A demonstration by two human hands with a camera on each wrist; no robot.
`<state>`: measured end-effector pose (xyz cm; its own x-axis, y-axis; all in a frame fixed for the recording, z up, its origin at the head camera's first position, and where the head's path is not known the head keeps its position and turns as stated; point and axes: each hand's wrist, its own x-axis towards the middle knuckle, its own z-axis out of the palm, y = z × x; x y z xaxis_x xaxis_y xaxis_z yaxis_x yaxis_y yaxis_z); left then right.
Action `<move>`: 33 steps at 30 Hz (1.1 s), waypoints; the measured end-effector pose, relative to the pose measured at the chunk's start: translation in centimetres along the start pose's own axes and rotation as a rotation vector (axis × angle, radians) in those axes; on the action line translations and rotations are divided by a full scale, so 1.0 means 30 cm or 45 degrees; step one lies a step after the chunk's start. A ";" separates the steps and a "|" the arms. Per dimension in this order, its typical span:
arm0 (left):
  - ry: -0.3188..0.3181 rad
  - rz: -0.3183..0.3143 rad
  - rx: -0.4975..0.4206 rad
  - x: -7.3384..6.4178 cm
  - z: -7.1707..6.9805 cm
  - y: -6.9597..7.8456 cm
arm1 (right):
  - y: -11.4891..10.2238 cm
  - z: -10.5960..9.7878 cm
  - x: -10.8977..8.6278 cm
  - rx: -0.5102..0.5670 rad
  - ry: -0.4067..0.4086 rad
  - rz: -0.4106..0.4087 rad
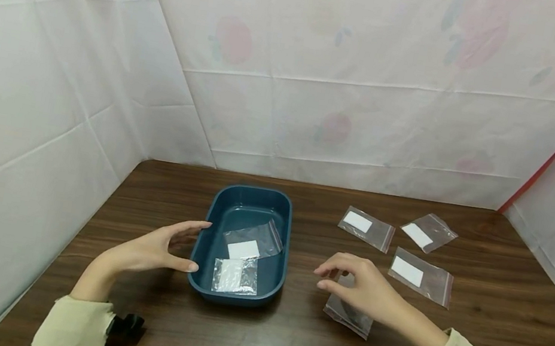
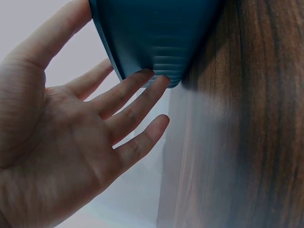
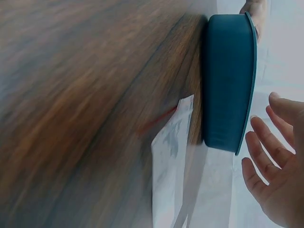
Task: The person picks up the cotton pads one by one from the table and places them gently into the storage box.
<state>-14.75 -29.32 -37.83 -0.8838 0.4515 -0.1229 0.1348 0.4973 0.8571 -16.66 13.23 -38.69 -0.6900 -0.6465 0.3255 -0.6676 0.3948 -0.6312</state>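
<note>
A dark blue plastic tub [image 1: 282,240] stands mid-table with two clear zip bags [image 1: 236,275] inside, each with a white card. My left hand [image 1: 192,244] is open beside the tub's left wall, thumb at the near corner. In the left wrist view its straight fingers [image 2: 142,80] reach the tub's outer wall [image 2: 156,33]. To the right of the tub, my right hand [image 1: 321,277] hovers with loosely curled fingers, holding nothing. A clear bag [image 1: 348,316] lies flat on the table under it. The right wrist view shows that bag [image 3: 171,156] next to the tub [image 3: 228,80] and the open right hand [image 3: 270,161].
Three more clear bags with white cards [image 1: 365,227] [image 1: 428,231] [image 1: 420,275] lie at the back right of the dark wooden table [image 1: 503,330]. White sheeted walls close in the left, back and right sides.
</note>
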 end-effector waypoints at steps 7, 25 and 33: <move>0.000 -0.004 -0.002 -0.001 0.001 0.001 | 0.029 -0.026 -0.050 -0.034 0.033 -0.058; -0.006 -0.006 -0.005 0.002 -0.002 0.004 | 0.077 -0.065 -0.168 -0.141 0.026 -0.015; -0.001 0.010 0.003 -0.001 -0.002 0.001 | 0.086 -0.067 -0.206 -0.164 0.014 0.061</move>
<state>-14.74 -29.38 -37.76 -0.8822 0.4562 -0.1165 0.1430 0.4954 0.8568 -14.68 19.55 -40.91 -0.7243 -0.6180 0.3057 -0.6639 0.5058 -0.5508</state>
